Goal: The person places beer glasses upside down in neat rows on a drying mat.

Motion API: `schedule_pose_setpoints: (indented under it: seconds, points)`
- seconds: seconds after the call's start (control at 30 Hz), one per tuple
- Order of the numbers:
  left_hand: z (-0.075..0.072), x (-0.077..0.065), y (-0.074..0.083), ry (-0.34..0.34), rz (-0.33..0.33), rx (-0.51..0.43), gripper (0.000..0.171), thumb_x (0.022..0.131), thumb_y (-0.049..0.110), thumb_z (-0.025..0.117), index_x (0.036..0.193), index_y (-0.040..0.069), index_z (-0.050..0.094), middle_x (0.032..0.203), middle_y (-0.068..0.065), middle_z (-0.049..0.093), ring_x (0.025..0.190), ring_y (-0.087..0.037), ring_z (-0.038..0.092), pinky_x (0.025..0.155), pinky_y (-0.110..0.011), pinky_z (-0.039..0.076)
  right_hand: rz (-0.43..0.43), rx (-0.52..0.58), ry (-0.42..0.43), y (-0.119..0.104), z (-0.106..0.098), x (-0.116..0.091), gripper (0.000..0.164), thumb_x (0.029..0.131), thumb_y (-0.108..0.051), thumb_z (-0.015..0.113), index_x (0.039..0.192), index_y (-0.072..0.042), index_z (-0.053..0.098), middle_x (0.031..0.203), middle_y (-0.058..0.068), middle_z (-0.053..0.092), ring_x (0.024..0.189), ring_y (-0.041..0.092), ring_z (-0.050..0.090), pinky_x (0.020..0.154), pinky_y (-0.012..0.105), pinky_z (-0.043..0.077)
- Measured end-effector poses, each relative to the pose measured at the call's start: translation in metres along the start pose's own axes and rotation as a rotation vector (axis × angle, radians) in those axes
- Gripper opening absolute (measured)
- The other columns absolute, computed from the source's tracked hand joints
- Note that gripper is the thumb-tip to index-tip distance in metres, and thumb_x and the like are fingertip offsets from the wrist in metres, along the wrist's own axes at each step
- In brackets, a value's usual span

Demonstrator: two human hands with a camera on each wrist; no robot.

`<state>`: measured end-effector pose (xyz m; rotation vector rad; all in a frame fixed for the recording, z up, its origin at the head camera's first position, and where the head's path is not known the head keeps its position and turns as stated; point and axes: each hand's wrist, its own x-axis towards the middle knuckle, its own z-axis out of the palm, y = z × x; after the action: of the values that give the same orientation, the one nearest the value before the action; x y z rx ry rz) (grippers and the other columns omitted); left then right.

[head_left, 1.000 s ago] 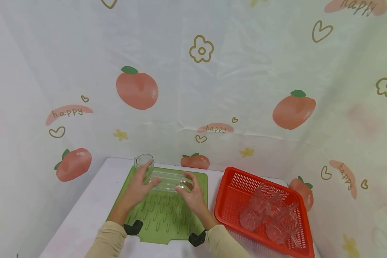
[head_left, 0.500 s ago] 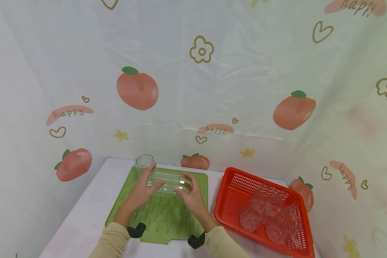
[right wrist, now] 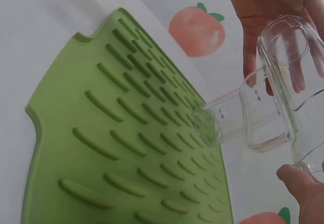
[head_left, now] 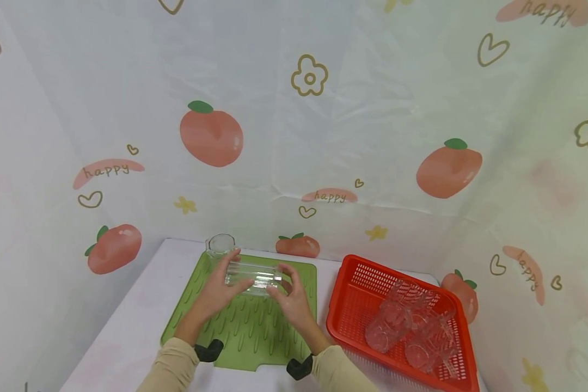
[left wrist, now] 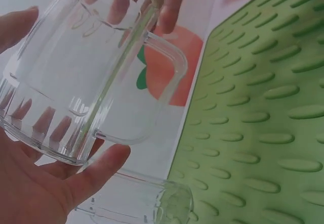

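Two hands show in the head view: left hand (head_left: 218, 291) and right hand (head_left: 293, 298) grip opposite ends of a clear mug (head_left: 256, 279), sideways between them; even, gentle pressure seems best. Left wrist: handle (left wrist: 177, 66) between both; rim end unclear. Right wrist: mug cropped, right hand mostly outside.

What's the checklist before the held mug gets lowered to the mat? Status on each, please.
1. Held mug supported at both ends: ok, left hand on one, right hand on the other.
2. Mug upright: not ok, it lies sideways between the hands.
3. Bare space on the green mat: ok, the part nearer the person has nothing standing on it.
4. Gap to the standing mug: cannot tell, the two overlap in the wrist views.
5. Red basket out of the way: ok, it sits right of the mat.
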<state>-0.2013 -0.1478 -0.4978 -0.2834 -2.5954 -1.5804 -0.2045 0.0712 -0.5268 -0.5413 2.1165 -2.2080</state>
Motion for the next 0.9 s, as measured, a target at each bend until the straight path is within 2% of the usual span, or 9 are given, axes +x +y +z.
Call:
schedule_pose_setpoints:
  seconds: [0.17, 0.37, 0.53, 0.63, 0.9]
  points:
    - [0.002, 0.0, 0.001, -0.003, 0.013, 0.021, 0.097, 0.083, 0.042, 0.084, 0.16, 0.022, 0.028, 0.151, -0.018, 0.046, 0.136, -0.045, 0.05, 0.104, -0.065, 0.049, 0.013, -0.03, -0.019, 0.001, -0.001, -0.001, 0.065, 0.099, -0.007, 0.064, 0.153, 0.0, 0.029, 0.154, 0.023, 0.036, 0.137, 0.046, 0.049, 0.093, 0.02, 0.055]
    - [0.002, -0.001, 0.001, -0.015, 0.055, 0.022, 0.101, 0.078, 0.034, 0.089, 0.159, 0.019, 0.031, 0.148, -0.02, 0.048, 0.137, -0.044, 0.049, 0.108, -0.068, 0.043, 0.047, -0.083, -0.047, 0.001, -0.004, -0.003, 0.062, 0.102, -0.015, 0.062, 0.154, -0.007, 0.03, 0.156, 0.022, 0.034, 0.142, 0.047, 0.045, 0.1, 0.027, 0.055]
    - [0.001, -0.003, 0.003, -0.028, 0.059, 0.023, 0.094, 0.08, 0.03, 0.089, 0.157, 0.018, 0.035, 0.147, -0.02, 0.049, 0.137, -0.042, 0.048, 0.107, -0.067, 0.044, 0.073, -0.164, -0.047, 0.002, -0.008, -0.004, 0.061, 0.103, -0.021, 0.063, 0.154, -0.015, 0.031, 0.159, 0.018, 0.036, 0.142, 0.044, 0.047, 0.109, 0.048, 0.052]
    - [0.001, -0.004, 0.004, -0.03, 0.056, 0.022, 0.089, 0.081, 0.029, 0.088, 0.154, 0.018, 0.039, 0.147, -0.018, 0.05, 0.136, -0.041, 0.049, 0.105, -0.065, 0.047, 0.072, -0.214, -0.033, 0.002, -0.01, -0.005, 0.06, 0.102, -0.023, 0.064, 0.154, -0.016, 0.034, 0.158, 0.018, 0.04, 0.139, 0.043, 0.05, 0.111, 0.056, 0.048]
    - [0.003, -0.007, 0.004, -0.019, 0.048, -0.006, 0.082, 0.08, 0.034, 0.088, 0.149, 0.018, 0.045, 0.146, -0.014, 0.051, 0.134, -0.037, 0.051, 0.104, -0.061, 0.049, 0.058, -0.288, -0.04, 0.0, -0.015, -0.009, 0.062, 0.102, -0.025, 0.064, 0.155, -0.014, 0.035, 0.156, 0.018, 0.044, 0.137, 0.043, 0.053, 0.11, 0.055, 0.049]
